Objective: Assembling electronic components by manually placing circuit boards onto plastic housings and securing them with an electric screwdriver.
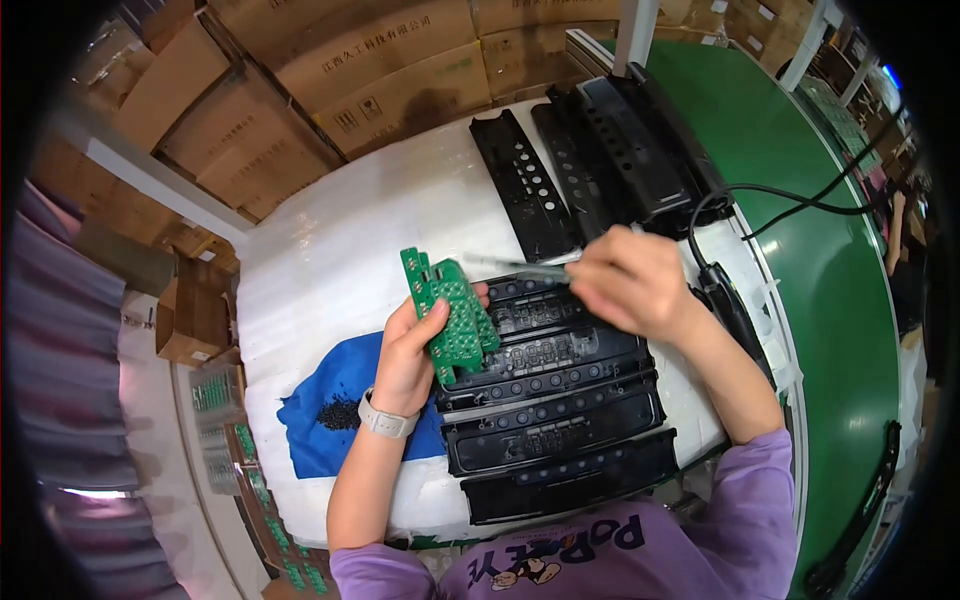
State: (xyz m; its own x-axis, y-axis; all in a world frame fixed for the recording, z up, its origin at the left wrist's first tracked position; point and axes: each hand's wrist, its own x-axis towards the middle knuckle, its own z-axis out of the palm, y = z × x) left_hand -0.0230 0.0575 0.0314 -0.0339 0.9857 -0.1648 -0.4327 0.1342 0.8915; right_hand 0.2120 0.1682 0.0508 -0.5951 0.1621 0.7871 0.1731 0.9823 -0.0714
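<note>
My left hand [402, 350] grips a small stack of green circuit boards [458, 318] over the white-covered table. The boards are tilted, and one long narrow strip sticks out at their left side. In my right hand [635, 285], the fingers are closed around a thin, pale, stick-like tool [520, 266]. Motion blurs the tool, so its exact kind does not show; its tip points at the top of the boards. Below my hands lies a row of long black plastic housings [555, 405] with round buttons and digit-shaped windows, partly hidden by the boards and my right hand.
Left of the housings, a blue cloth [315, 440] bears a pile of tiny black parts [342, 413]. More black housings [520, 185] lie at the back right. A black cable [700, 225] runs along the table's right side. Cardboard boxes [400, 70] stand behind.
</note>
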